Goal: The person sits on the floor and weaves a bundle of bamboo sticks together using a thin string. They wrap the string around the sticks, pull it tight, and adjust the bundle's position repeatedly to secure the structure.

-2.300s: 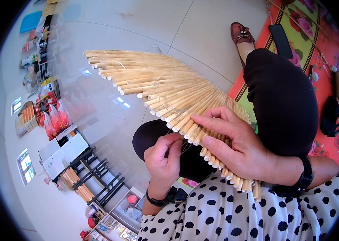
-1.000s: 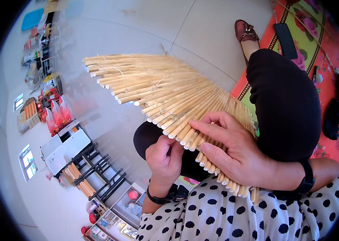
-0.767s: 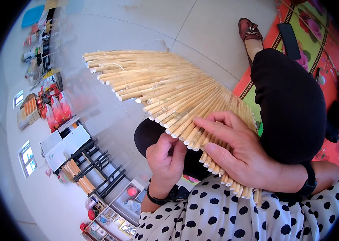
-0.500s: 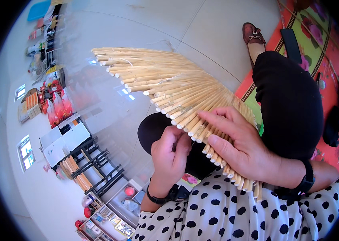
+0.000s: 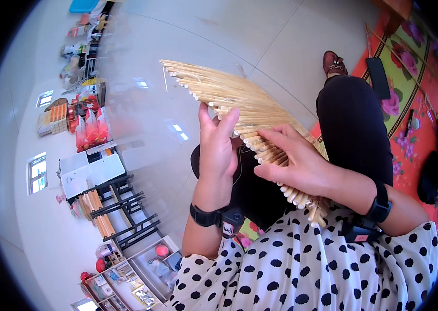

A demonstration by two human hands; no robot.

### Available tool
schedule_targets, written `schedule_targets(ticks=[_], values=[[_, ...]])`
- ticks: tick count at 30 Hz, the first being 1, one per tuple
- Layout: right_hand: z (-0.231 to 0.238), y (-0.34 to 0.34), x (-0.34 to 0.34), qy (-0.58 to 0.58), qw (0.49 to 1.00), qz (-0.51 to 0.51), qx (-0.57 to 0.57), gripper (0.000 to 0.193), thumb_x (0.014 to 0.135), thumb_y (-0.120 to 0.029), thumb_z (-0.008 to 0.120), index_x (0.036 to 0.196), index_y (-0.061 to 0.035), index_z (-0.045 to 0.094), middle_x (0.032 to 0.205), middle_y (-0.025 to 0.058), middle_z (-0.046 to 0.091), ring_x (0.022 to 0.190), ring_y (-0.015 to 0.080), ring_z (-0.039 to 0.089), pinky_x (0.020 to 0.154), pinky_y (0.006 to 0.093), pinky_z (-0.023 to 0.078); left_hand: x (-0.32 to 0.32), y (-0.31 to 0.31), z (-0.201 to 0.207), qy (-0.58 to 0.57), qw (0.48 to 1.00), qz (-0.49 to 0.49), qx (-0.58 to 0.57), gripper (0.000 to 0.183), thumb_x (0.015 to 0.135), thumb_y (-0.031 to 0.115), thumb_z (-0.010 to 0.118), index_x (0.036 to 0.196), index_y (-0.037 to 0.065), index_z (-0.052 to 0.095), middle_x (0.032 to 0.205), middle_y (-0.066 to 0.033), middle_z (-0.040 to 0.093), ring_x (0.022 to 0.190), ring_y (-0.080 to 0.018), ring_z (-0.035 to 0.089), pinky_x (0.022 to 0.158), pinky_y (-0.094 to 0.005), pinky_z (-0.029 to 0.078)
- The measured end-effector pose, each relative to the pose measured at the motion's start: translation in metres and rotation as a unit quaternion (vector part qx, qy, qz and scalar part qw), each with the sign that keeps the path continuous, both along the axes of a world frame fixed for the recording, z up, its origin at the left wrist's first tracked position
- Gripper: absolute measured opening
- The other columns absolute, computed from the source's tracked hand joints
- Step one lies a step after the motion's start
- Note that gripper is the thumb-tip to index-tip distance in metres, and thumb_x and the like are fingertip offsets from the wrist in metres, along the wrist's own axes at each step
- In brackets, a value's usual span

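Note:
A fan-shaped mat of pale reed stalks [image 5: 245, 98], bound side by side, tilts over my lap with its cut ends toward me. My right hand [image 5: 302, 163] grips it near the lower right, thumb below and fingers lying across the stalks. At the left edge, my left hand [image 5: 216, 145] is around the cut ends, thumb and forefinger on either side of a few stalks; its other fingers are hidden. A thin thread [image 5: 239, 166] hangs in a loop beside my left hand. One short stalk piece [image 5: 165, 80] dangles at the far left tip.
My knee [image 5: 354, 119] is bent beside the mat on the right. On a flowered cloth [image 5: 400, 98] lie a phone [image 5: 378, 78], thin sticks and a black pouch [image 5: 433, 176]. Left, a black rack [image 5: 120, 212], white boxes [image 5: 92, 173] and red bags [image 5: 93, 129] line the wall.
My left hand has moved up along the cut ends, its thumb and forefinger now spread wider. The mat's far tip has shifted right in view, and a loose stalk piece now hangs there.

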State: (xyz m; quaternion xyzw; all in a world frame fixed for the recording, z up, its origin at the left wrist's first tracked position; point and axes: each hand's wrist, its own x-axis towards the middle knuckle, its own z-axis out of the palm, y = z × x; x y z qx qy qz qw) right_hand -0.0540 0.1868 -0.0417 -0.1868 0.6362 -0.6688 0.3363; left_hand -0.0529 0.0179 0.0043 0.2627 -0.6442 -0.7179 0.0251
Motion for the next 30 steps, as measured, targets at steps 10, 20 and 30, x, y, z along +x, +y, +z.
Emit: schedule_targets(ticks=[10,20,30], values=[[0.029,0.01,0.011,0.147,0.986,0.038,-0.07,0.083,0.064,-0.028,0.079,0.129,0.0109,0.045,0.121,0.0207,0.046,0.113,0.0328,0.05,0.097,0.0342,0.042,0.04,0.025,0.038,0.132,0.988,0.077,0.003,0.072,0.08,-0.013,0.044,0.146,0.002,0.019,0.131,-0.0206,0.046,0.118,-0.0285,0.053,0.099,-0.0418,0.047],[0.049,0.011,0.011,0.32,0.929,0.022,-0.183,0.083,0.059,-0.02,0.079,0.133,0.0028,0.049,0.123,0.0189,0.045,0.109,0.0314,0.051,0.091,0.0377,0.046,0.071,0.05,0.08,0.293,0.93,0.125,-0.183,0.087,0.072,-0.004,0.054,0.149,0.003,0.013,0.138,-0.0228,0.039,0.126,-0.0314,0.046,0.105,-0.0452,0.039],[0.057,0.011,0.004,0.373,0.912,0.017,-0.171,0.08,0.056,-0.021,0.078,0.129,0.0038,0.053,0.122,0.0198,0.048,0.109,0.034,0.05,0.095,0.0397,0.044,0.07,0.045,0.082,0.335,0.921,0.111,-0.163,0.085,0.075,-0.007,0.055,0.148,0.002,0.014,0.136,-0.0218,0.042,0.124,-0.0277,0.048,0.105,-0.0417,0.04]])
